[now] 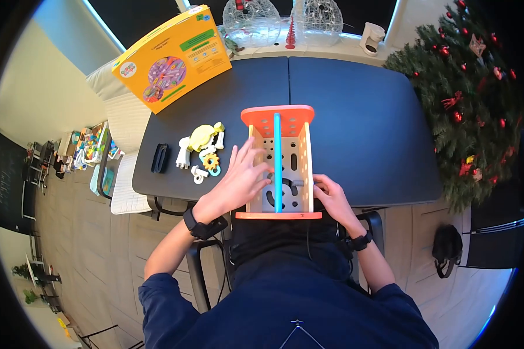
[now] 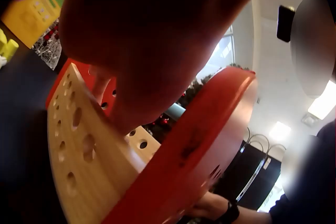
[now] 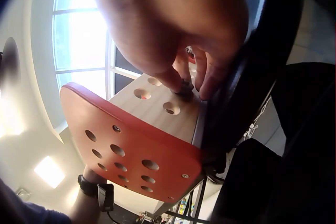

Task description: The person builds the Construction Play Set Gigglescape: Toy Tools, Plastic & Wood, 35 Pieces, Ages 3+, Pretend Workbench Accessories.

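Reaching over the left wall (image 2: 107, 169) of the perforated toolbox (image 1: 278, 163) at the near edge of the desk (image 1: 361, 134) with the left hand (image 1: 239, 177) loosely spread; pinching a dark peg (image 3: 185, 91) at the right wall (image 1: 308, 154) with the right hand (image 1: 333, 200).

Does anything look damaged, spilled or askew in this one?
The toolbox has a dark blotch on its near red panel, perhaps a scuff or chipped paint; it stands out against the red. Nothing looks spilled.

In the head view, a yellow box (image 1: 183, 49) shows at upper left, a red ornament (image 1: 290, 36) at top centre, a Christmas tree (image 1: 463, 96) at upper right, a black bag (image 1: 447, 247) at lower right.
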Available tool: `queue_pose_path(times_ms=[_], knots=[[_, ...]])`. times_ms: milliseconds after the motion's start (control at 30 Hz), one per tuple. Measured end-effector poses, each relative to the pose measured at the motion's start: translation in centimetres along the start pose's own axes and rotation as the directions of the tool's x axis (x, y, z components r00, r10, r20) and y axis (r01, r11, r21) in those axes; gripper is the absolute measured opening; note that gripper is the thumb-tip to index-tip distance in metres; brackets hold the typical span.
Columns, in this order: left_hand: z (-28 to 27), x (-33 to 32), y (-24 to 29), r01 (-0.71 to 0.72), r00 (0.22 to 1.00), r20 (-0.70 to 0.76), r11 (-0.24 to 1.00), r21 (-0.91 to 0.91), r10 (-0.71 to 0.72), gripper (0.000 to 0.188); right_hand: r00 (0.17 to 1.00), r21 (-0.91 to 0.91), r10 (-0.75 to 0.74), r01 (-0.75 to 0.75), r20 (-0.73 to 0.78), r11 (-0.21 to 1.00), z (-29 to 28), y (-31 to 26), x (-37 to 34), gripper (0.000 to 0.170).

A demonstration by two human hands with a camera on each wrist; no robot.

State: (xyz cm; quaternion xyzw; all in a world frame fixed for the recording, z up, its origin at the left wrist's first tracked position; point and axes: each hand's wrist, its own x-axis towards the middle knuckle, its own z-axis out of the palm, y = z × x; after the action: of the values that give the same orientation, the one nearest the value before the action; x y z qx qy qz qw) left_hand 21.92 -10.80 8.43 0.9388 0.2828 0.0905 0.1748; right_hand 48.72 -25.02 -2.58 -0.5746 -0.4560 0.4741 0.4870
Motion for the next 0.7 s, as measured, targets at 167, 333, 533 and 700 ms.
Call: queue_pose_path(times_ms=[167,333,533,700], knots=[[0.6,1.6,-0.3,-0.198,0.979,0.094,0.952,0.234,0.180,0.030,0.999,-0.016,0.040,-0.040,0.018,0.999,-0.2,-0.7,-0.2,0.030],[1.2,3.4,-0.9,-0.317,0.939,0.195,0.935,0.159,0.285,0.024,0.999,0.059,0.044,-0.044,0.005,0.997,-0.6,0.0,0.1,0.028],[1.6,5.0,0.1,-0.254,0.920,0.296,0.966,-0.054,0.259,0.021,0.998,0.105,0.054,-0.056,0.015,0.993,-0.5,-0.8,-0.1,0.025],[2.3,5.8,0.6,-0.236,0.927,0.262,0.961,-0.144,0.267,0.023,0.998,0.126,0.058,-0.060,0.019,0.990,-0.7,-0.5,-0.1,0.025]])
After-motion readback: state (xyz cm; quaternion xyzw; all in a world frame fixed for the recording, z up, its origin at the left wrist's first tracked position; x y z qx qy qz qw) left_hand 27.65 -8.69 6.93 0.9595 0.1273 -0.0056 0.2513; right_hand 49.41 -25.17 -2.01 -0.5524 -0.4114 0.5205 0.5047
